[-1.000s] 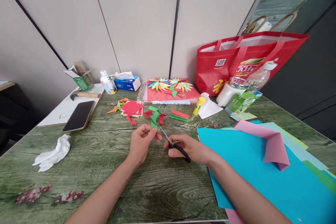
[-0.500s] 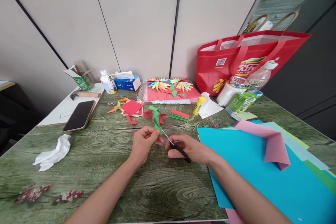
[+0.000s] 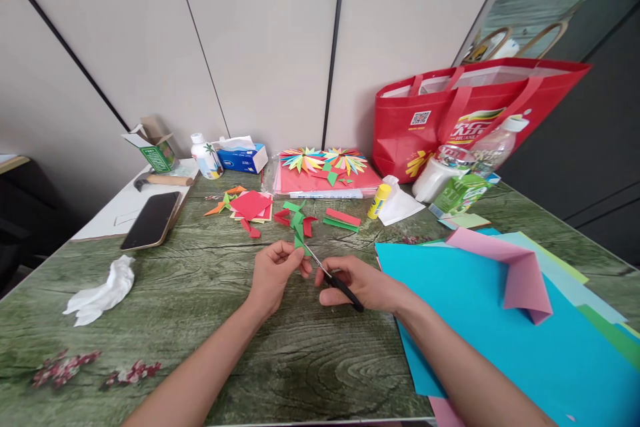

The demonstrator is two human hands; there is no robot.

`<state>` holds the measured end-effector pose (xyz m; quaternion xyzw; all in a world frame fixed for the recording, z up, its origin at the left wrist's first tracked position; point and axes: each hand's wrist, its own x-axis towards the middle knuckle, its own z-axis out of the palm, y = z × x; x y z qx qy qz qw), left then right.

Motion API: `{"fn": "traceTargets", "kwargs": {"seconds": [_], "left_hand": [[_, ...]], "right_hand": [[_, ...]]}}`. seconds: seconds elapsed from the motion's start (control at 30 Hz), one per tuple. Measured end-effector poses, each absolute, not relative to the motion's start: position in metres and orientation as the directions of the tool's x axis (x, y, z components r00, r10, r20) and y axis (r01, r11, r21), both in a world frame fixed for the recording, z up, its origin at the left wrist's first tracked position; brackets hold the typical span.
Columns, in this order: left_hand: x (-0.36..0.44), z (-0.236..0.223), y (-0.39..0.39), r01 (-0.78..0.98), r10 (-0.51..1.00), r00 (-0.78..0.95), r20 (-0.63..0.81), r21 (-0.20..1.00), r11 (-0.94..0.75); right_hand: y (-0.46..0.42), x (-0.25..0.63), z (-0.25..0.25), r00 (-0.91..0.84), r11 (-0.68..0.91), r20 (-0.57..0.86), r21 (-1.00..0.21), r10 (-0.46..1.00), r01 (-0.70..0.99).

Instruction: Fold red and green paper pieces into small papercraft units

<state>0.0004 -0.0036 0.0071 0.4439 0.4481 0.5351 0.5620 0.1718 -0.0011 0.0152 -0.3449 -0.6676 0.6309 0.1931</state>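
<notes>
My left hand (image 3: 277,273) pinches a small piece of green paper (image 3: 299,238) between thumb and fingers over the middle of the table. In my right hand (image 3: 353,282) is a pair of scissors (image 3: 341,288) with black handles, its blades pointing up and left and meeting the green paper by my left fingertips. Just beyond lie folded green pieces (image 3: 295,207) and red folded pieces (image 3: 309,225). A red strip (image 3: 343,217) and a green strip (image 3: 341,225) lie to their right. Whether the blades are closed is too small to tell.
Blue paper sheets (image 3: 480,327) and a folded pink sheet (image 3: 525,273) cover the right side. A yellow glue stick (image 3: 379,201), red bag (image 3: 415,127) and paper pack (image 3: 295,185) stand or lie behind. On the left are a phone (image 3: 153,219), hammer (image 3: 165,179) and crumpled tissue (image 3: 103,290).
</notes>
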Motion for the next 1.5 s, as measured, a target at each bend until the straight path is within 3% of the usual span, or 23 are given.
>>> {"fn": "traceTargets", "kwargs": {"seconds": [0.8, 1.2, 1.5], "left_hand": [[0.0003, 0.0040, -0.0034, -0.260, 0.998, 0.055, -0.042, 0.964, 0.055], [-0.0004, 0.0068, -0.0031, -0.337, 0.997, 0.066, -0.042, 0.939, 0.062], [-0.0015, 0.0055, -0.0020, -0.272, 0.999, 0.035, -0.031, 0.961, 0.039]], "right_hand": [[-0.0023, 0.1727, 0.0119, -0.665, 0.034, -0.163, -0.961, 0.729, 0.273], [-0.0035, 0.1695, 0.0152, -0.641, -0.047, -0.189, -0.972, 0.744, 0.232], [-0.0010, 0.1720, 0.0162, -0.681, -0.043, -0.212, -0.966, 0.701, 0.257]]}}
